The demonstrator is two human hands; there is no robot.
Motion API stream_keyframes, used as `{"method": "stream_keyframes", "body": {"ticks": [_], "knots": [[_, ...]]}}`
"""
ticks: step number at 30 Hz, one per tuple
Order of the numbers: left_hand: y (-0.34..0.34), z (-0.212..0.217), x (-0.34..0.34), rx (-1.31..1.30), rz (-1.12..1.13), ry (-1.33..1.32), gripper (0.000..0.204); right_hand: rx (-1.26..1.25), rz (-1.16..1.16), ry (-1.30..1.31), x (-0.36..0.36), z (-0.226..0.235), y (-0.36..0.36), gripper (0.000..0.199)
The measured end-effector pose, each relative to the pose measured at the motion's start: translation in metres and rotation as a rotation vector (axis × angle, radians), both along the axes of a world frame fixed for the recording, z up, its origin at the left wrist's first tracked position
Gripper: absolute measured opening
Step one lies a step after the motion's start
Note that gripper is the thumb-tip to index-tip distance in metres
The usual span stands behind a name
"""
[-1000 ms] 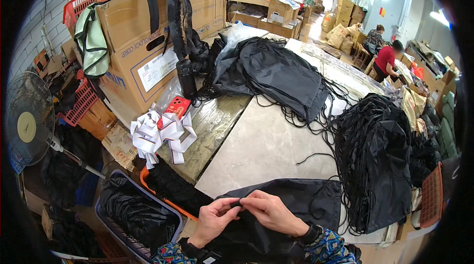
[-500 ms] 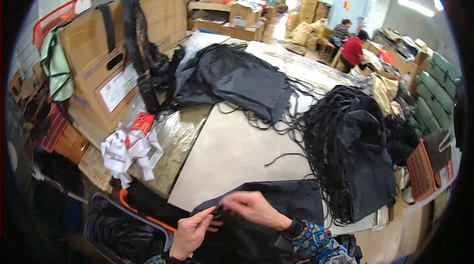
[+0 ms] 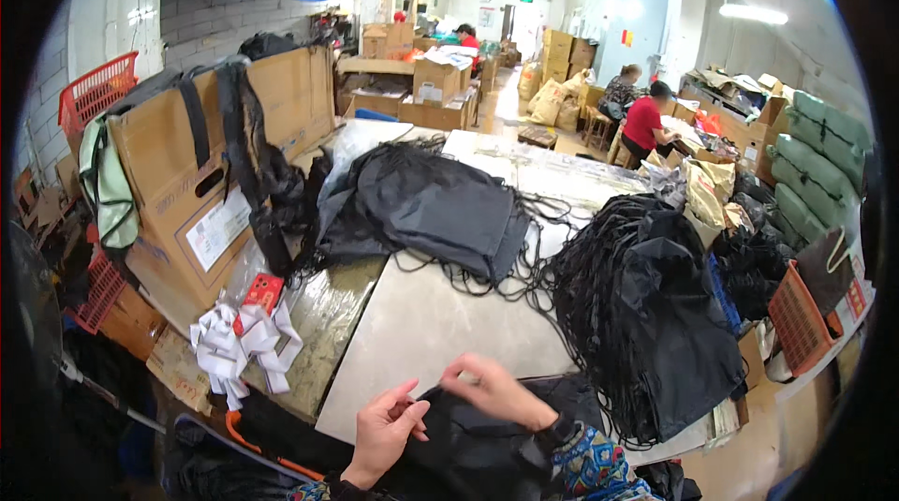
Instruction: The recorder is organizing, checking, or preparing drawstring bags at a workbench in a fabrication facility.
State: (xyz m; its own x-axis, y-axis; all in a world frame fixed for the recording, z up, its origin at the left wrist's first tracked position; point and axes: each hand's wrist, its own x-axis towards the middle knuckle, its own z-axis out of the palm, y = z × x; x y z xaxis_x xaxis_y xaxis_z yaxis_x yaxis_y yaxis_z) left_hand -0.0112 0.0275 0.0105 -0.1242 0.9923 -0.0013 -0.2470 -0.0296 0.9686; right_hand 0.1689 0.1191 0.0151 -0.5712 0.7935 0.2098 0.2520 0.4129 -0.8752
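Observation:
My left hand is raised over the near edge of the table, its thumb and fingers curled together. Close by on the right, my right hand has its fingers bent in toward the thumb and is slightly blurred. Whatever lies in either pinch is too small to make out. Beneath both hands a piece of black fabric spreads over the table edge. To the right lies a heap of black drawstring bags with many cords, and farther back a flat stack of black bags.
A white-topped table stretches ahead. At left stand a large cardboard box with black straps over it, white ribbon and a red packet. An orange basket is at far right. Two people sit beyond the table.
The view has tilted up, so the table and heaps sit lower in it. My hands have moved slightly apart, with the right one lifted off the fabric.

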Motion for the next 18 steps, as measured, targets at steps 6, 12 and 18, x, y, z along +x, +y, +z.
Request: {"method": "stream_keyframes", "body": {"ticks": [6,12,18], "knots": [[-0.003,0.02,0.004,-0.075,-0.064,0.022,0.021,-0.684,0.24,0.536,-0.021,-0.001,-0.016,0.011],[-0.002,0.023,-0.002,0.251,0.125,0.414,0.014,-0.541,0.142,0.448,-0.036,0.011,-0.033,0.026],[-0.003,0.044,0.003,0.514,0.345,0.848,0.014,-0.559,0.428,0.341,-0.045,0.008,-0.028,0.039]]}}
